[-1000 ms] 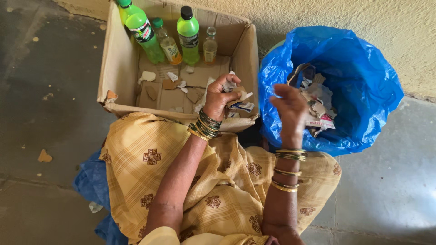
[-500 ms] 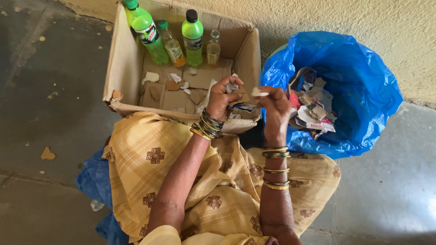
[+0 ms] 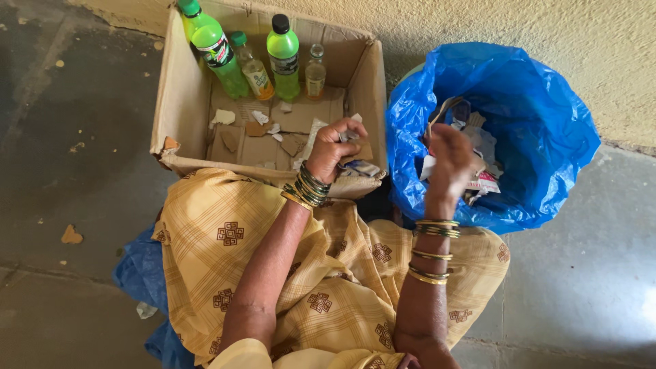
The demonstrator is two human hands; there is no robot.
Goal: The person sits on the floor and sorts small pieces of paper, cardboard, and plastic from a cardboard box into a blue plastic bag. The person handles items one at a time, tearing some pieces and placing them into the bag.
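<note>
My left hand point(image 3: 333, 147) is closed around a few white paper scraps, held just above the right front corner of an open cardboard box point(image 3: 179, 113). My right hand point(image 3: 447, 158) hangs over the near rim of a blue plastic bag point(image 3: 540, 137) full of paper waste point(image 3: 478, 160). Its fingers curl downward and hide whatever lies between them. Both wrists wear bangles. Torn cardboard and paper scraps point(image 3: 263, 130) litter the box floor.
Several bottles, two of them green point(image 3: 283, 58), stand along the box's far wall. A yellow patterned cloth point(image 3: 273, 253) covers my lap, with blue fabric point(image 3: 137, 270) beneath it. The floor is dark stone with small debris point(image 3: 70, 236), and a rough wall point(image 3: 547, 41) stands behind.
My right hand swung from beside my left hand at the box over to the blue bag. The left hand stayed over the box corner.
</note>
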